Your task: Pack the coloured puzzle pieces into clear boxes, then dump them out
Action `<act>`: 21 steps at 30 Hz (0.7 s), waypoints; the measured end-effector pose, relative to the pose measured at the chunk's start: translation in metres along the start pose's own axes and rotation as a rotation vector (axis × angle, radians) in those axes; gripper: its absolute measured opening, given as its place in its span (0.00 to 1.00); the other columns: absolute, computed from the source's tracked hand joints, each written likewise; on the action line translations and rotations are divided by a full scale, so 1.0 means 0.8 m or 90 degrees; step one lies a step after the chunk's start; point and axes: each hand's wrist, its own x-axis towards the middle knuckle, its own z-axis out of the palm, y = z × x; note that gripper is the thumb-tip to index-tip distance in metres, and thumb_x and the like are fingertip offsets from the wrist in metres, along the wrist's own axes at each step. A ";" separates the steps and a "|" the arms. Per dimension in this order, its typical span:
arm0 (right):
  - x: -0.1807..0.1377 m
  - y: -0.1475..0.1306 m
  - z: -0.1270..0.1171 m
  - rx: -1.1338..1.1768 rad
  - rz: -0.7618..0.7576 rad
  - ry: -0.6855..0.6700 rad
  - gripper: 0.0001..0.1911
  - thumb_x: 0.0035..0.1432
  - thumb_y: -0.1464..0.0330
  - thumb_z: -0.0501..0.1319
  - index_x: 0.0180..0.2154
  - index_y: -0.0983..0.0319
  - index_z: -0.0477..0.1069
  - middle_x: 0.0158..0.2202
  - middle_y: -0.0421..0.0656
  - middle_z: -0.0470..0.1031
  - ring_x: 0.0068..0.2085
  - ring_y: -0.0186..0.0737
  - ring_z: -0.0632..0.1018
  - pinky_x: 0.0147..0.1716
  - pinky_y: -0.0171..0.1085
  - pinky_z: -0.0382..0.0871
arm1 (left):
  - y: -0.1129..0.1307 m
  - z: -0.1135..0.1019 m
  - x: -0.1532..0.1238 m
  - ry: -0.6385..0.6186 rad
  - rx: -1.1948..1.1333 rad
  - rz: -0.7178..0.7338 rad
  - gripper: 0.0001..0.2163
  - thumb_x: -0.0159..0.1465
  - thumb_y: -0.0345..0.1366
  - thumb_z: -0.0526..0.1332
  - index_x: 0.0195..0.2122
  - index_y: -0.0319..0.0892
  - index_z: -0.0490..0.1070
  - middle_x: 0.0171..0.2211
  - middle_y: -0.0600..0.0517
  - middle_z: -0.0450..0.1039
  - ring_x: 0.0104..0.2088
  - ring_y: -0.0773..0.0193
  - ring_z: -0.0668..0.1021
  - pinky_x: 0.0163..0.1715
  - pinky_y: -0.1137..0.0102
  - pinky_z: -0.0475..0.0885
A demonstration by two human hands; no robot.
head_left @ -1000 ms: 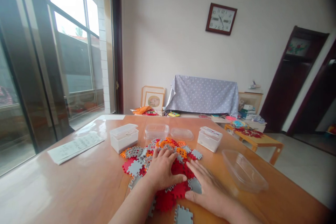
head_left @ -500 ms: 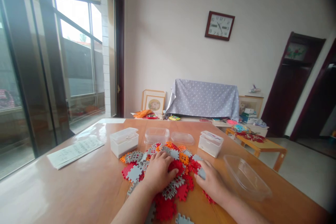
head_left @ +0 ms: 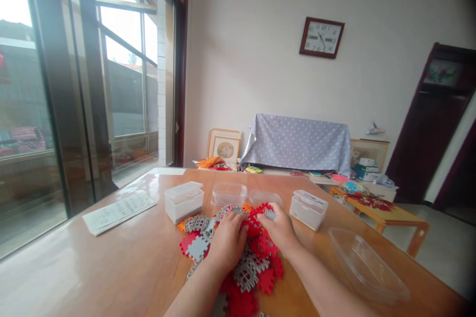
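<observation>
A heap of plastic interlocking tiles (head_left: 246, 277) with toothed edges, in red, grey and orange, lies on the table in front of me. My left hand (head_left: 229, 238) rests on the heap, its fingers spread over the tiles and its thumb apart. Red tiles lie just beyond that thumb. At the heap's right side, my right hand (head_left: 278, 228) grips a grey tile (head_left: 270, 215) between thumb and fingers, against several red tiles (head_left: 265, 242). Both palms hide part of the heap.
Behind the heap stand two white lidded boxes (head_left: 184, 207) (head_left: 308, 213) and a clear container (head_left: 229, 193). A clear lid (head_left: 266, 198) lies beside it. A large clear tray (head_left: 366, 265) sits at right, papers (head_left: 119, 213) at left. The wooden table (head_left: 122, 272) ends near a low bench (head_left: 394, 218).
My right hand has moved left and further away, closer to my left hand, bringing red tiles onto the heap. My left hand's thumb has moved closer to its fingers. The view has swung slightly left.
</observation>
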 end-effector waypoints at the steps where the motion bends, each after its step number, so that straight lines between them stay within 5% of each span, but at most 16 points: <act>1: 0.004 -0.005 0.009 0.006 0.000 -0.013 0.22 0.55 0.55 0.64 0.47 0.60 0.72 0.35 0.42 0.81 0.36 0.45 0.79 0.37 0.40 0.72 | -0.002 0.001 0.000 0.023 -0.009 -0.005 0.12 0.70 0.36 0.52 0.50 0.46 0.72 0.47 0.46 0.74 0.49 0.55 0.75 0.51 0.61 0.69; 6: 0.017 -0.010 0.029 -0.068 0.015 -0.075 0.39 0.54 0.44 0.63 0.59 0.61 0.68 0.53 0.52 0.77 0.53 0.53 0.77 0.53 0.49 0.68 | -0.011 0.002 0.003 0.122 -0.020 -0.055 0.13 0.69 0.31 0.50 0.52 0.44 0.68 0.48 0.45 0.73 0.52 0.55 0.74 0.54 0.60 0.69; 10: 0.017 -0.001 0.023 -0.069 0.028 -0.142 0.45 0.60 0.40 0.53 0.68 0.61 0.56 0.59 0.55 0.73 0.61 0.52 0.72 0.61 0.50 0.61 | -0.008 -0.003 0.003 0.115 0.002 -0.063 0.12 0.69 0.32 0.51 0.49 0.45 0.70 0.45 0.46 0.74 0.49 0.56 0.75 0.51 0.61 0.69; 16: 0.000 0.007 0.001 -0.062 0.016 -0.139 0.39 0.64 0.42 0.50 0.67 0.57 0.58 0.65 0.50 0.66 0.66 0.50 0.65 0.64 0.50 0.57 | 0.000 -0.009 0.001 0.079 0.020 -0.043 0.10 0.70 0.34 0.51 0.45 0.45 0.72 0.43 0.47 0.75 0.47 0.57 0.76 0.49 0.63 0.69; 21: -0.063 -0.012 -0.036 -0.148 -0.136 -0.098 0.26 0.66 0.48 0.52 0.55 0.57 0.72 0.52 0.49 0.76 0.56 0.49 0.74 0.56 0.45 0.67 | -0.006 -0.008 0.001 0.086 0.046 -0.084 0.10 0.70 0.35 0.53 0.46 0.45 0.73 0.45 0.47 0.76 0.48 0.56 0.76 0.49 0.63 0.68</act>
